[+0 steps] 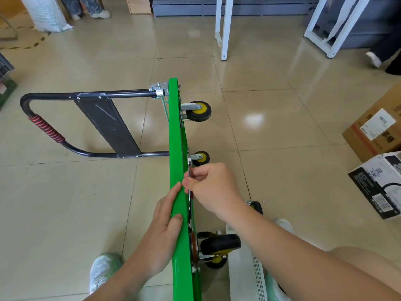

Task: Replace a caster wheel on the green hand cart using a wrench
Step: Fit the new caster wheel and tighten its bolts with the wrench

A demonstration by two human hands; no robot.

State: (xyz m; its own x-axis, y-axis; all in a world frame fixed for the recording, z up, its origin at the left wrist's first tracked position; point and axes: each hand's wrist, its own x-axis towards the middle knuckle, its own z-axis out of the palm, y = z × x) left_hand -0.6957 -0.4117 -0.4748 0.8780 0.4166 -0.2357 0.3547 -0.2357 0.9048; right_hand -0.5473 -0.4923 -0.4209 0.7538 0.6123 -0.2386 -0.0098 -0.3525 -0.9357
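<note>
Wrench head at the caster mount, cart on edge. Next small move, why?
Probably swing the wrench handle a short arc to turn the fastener: its head sits at the caster wheel mount, the right hand pinches its shank, and the left hand braces the green cart on edge.

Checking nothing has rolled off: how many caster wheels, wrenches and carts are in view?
caster wheels: 4, far, middle, near, one partly behind the forearm
wrench: 1
green hand cart: 1
Total: 6
</note>
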